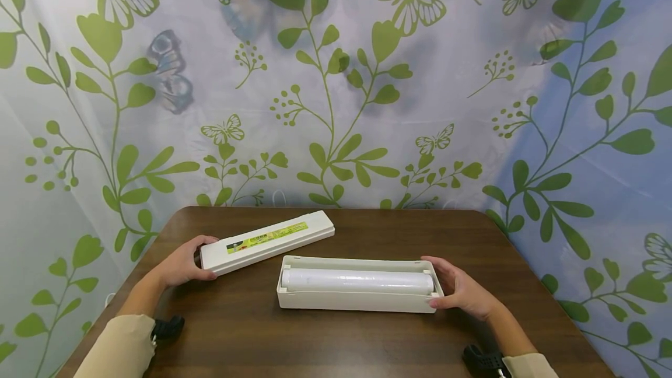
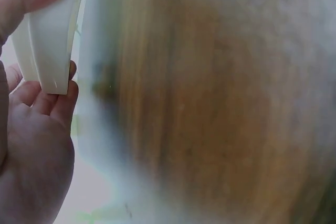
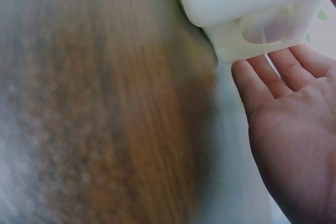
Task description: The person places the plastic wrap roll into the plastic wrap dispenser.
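Lid (image 1: 268,242) is off, slanting to the left of and beyond the box (image 1: 357,302); roll (image 1: 357,280) lies inside the box, on the table (image 1: 336,346). Possible fault: lid is held at one end only, so its free end could dip or swing and knock the box. Uneven pressure on the box's right end might skew it. Pose: left hand (image 1: 184,261) grips the lid's left end, thumb and fingers a lid's width apart. Right hand (image 1: 469,293) spans the box's right end, thumb at near corner; firmness cannot be told.
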{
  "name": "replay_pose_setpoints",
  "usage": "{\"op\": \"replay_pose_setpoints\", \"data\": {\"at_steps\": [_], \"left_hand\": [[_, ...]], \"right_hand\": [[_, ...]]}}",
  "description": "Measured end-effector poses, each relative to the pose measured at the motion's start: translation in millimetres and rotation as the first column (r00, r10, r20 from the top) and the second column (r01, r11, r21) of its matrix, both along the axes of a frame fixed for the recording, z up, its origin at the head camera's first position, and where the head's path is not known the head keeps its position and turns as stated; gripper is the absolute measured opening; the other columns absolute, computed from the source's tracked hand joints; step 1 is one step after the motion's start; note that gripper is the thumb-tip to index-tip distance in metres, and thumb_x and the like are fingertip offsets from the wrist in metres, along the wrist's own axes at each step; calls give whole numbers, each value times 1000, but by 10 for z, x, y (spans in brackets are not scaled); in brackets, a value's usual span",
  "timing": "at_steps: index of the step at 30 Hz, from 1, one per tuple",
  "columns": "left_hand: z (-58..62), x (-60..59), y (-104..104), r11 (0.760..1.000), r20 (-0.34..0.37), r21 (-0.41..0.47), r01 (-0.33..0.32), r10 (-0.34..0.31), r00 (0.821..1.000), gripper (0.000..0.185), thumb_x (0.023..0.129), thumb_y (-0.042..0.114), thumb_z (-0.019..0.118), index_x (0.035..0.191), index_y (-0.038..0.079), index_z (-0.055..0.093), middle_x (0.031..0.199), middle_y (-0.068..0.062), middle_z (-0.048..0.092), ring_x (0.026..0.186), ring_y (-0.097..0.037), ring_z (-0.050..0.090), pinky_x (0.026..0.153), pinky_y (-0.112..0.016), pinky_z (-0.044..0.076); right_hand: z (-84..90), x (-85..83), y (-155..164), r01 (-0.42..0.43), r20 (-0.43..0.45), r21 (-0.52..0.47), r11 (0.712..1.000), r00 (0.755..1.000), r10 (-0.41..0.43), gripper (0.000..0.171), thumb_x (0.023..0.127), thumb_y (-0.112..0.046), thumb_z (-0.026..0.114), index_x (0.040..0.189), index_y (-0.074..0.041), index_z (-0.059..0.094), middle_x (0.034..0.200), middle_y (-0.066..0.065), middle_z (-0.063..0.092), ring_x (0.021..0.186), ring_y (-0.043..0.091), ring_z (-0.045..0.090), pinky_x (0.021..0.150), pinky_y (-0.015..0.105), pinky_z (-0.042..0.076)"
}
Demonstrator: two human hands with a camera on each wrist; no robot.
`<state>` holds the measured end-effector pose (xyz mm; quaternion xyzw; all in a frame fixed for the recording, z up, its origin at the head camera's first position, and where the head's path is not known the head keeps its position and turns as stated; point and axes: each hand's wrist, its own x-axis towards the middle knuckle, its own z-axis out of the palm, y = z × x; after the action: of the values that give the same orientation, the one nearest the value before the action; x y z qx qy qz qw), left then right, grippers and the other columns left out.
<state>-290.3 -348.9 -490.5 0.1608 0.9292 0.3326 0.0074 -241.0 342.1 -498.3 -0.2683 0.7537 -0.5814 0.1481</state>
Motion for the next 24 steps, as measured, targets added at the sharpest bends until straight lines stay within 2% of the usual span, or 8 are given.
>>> {"op": "replay_pose_setpoints", "data": {"at_steps": [16, 24], "left_hand": [[43, 70, 63, 1000, -50, 10, -12, 13, 999, 75, 73, 39, 92, 132, 8, 58, 125, -8, 65, 103, -16, 56, 86, -26, 48], [22, 74, 95, 999, -72, 22, -31, 32, 997, 74, 72, 37, 92, 131, 6, 60, 121, -9, 67, 100, -16, 58, 83, -24, 48]], "right_hand": [[-22, -2, 7, -10, -13, -10, 1000, 1000, 10, 94, 83, 0, 79, 156, 9, 20, 148, 27, 44, 120, 8, 58, 94, 30, 56], [-2, 5, -1, -1, -12, -4, 1000, 1000, 1, 94, 83, -1, 79, 156, 8, 21, 149, 29, 42, 120, 8, 58, 94, 30, 56]]}}
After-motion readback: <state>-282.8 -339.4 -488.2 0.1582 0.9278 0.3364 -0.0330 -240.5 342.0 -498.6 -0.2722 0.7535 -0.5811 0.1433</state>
